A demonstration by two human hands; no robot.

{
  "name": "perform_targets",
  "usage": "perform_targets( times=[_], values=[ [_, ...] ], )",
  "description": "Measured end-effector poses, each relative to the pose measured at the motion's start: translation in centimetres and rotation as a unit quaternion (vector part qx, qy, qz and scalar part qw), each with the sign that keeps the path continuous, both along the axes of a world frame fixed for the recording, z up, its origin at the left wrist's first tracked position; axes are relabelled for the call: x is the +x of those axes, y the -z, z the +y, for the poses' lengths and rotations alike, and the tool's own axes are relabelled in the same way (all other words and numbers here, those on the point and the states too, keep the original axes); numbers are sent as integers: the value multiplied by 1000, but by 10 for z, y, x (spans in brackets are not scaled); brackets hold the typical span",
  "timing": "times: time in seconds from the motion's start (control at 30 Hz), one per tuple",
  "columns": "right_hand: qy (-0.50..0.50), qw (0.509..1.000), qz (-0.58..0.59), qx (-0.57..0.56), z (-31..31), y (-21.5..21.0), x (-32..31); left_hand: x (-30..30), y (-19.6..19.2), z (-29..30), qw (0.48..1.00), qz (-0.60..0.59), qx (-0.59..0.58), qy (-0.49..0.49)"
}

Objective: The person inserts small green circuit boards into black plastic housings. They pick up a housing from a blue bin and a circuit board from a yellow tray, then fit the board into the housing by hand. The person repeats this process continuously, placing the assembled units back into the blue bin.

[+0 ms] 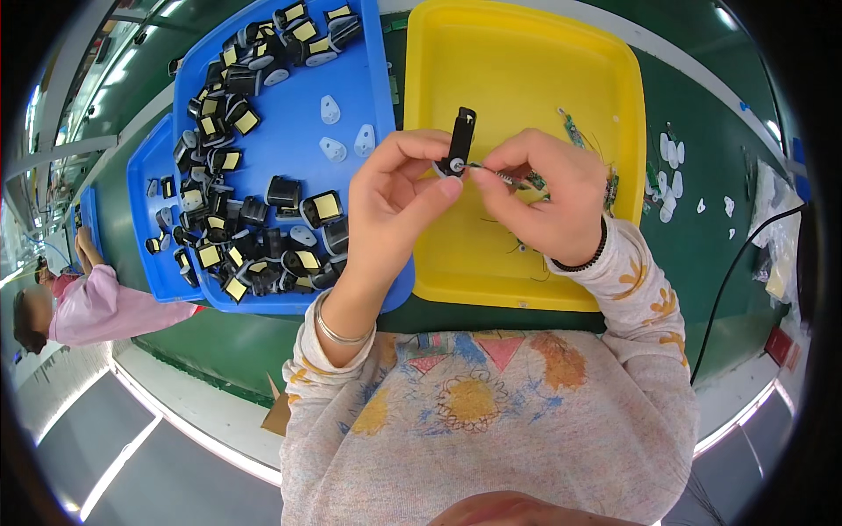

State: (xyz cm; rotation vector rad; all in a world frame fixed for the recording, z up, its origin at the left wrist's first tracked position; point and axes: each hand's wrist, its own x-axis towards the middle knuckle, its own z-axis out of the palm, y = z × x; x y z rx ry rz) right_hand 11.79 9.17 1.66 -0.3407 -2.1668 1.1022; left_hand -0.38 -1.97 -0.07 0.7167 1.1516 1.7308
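Over the yellow tray (526, 294), my left hand (390, 193) is closed on a black plastic housing (461, 136). The housing stands roughly upright, with a small round light-coloured piece near its lower end. My right hand (557, 188) pinches a small green circuit board (532, 181) with thin wires, its end close against the housing. The fingers partly hide both parts, so whether they touch is hard to tell. More green boards (572, 130) with wires lie in the yellow tray beyond and under my right hand.
At left, a large blue tray (289, 302) holds several black housings with yellowish pads and three loose grey-white covers (331, 149). Another blue tray (162, 285) adjoins it. More white covers (668, 197), plastic bags (776, 219) and a black cable (730, 272) lie right. A person (110, 307) sits far left.
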Motion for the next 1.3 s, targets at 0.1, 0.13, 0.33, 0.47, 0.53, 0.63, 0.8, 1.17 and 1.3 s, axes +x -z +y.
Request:
perform_targets(
  times=[0.1,0.13,0.33,0.47,0.53,0.63,0.8,1.17,1.3],
  values=[
    [2,999,6,40,0,2,0,3,1,1,1000,-1,21,-10],
    [6,999,7,51,0,2,0,4,0,0,1000,9,12,-16],
    [29,993,14,114,-1,2,1,6,-1,0,999,16,15,-29],
    [31,992,11,121,-3,2,1,7,-3,0,999,14,19,-26],
    [27,993,9,118,-3,2,1,8,-3,1,999,7,23,-22],
    [21,993,9,113,-6,2,2,9,-3,0,999,12,36,-19],
    [3,994,7,111,-5,1,2,8,0,-1,999,19,39,-8],
    [-48,998,-21,24,-3,4,4,3,5,-3,999,-7,52,14],
    [-62,996,-48,-39,-1,1,7,3,-3,-2,999,-19,42,22]
  ],
)
